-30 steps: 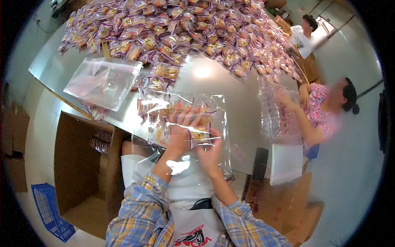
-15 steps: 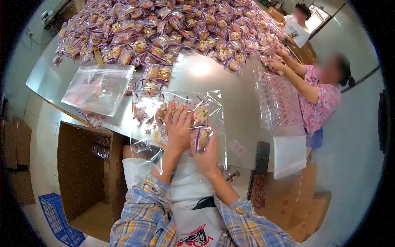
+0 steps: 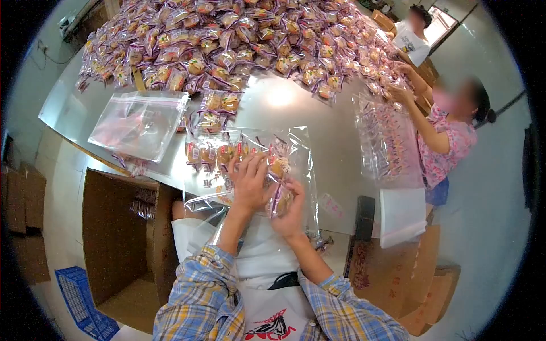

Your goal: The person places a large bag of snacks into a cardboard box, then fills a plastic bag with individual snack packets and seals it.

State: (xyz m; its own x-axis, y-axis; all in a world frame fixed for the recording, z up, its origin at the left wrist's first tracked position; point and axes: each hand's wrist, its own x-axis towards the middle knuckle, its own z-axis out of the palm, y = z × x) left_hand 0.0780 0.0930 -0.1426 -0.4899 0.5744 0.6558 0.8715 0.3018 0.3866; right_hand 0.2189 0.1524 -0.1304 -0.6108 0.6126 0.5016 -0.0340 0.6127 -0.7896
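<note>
A: Where are the hands working?

B: Just below the centre of the frame, by the near edge of a metal table [image 3: 336, 153]. The left hand [image 3: 248, 183] is lying over a clear bag [image 3: 303, 156], its fingers pointing up the frame; I cannot tell whether it is gripping anything.

A: And what is the right hand doing?

B: The right hand [image 3: 289, 215] is holding a purple-edged packet [image 3: 278, 203] between fingers and thumb, just right of the left hand. I cannot tell whether those fingers are inside the bag.

A: What is the bag containing?

B: A row of wrapped packets [image 3: 210, 153] is running leftward from the left fingertips.

A: What is surrounding all this?

B: A heap of similar packets [image 3: 227, 42] is filling the top of the frame. Flat plastic bags [image 3: 132, 126] are lying at upper left, and a cardboard box [image 3: 122, 233] is standing open at lower left. At right, a person in a pink floral top [image 3: 453, 136] is reaching toward the heap's edge.
</note>
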